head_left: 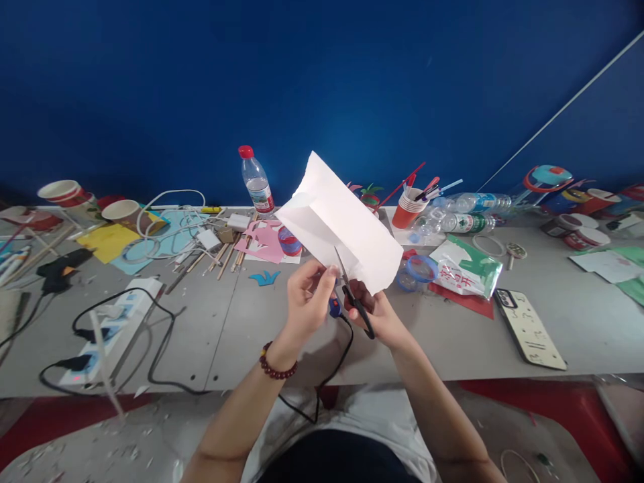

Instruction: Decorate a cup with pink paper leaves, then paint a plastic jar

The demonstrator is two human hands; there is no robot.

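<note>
over the grey counter point(251, 329), the left hand point(310, 295) has its grip pinched on the white paper point(352, 225) at its near edge, likely steadying it. the right hand point(380, 316)'s grip clasps the black-handled scissors point(364, 318), a blade pointing up against the sheet, seemingly angled for control. the red-capped bottle point(258, 188) stands upright behind.

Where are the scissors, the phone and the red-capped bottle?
Scissors point(357, 306): head view, on the black handle.
Phone point(531, 330): head view, on the middle of its back.
Red-capped bottle point(260, 195): head view, on its label.
</note>
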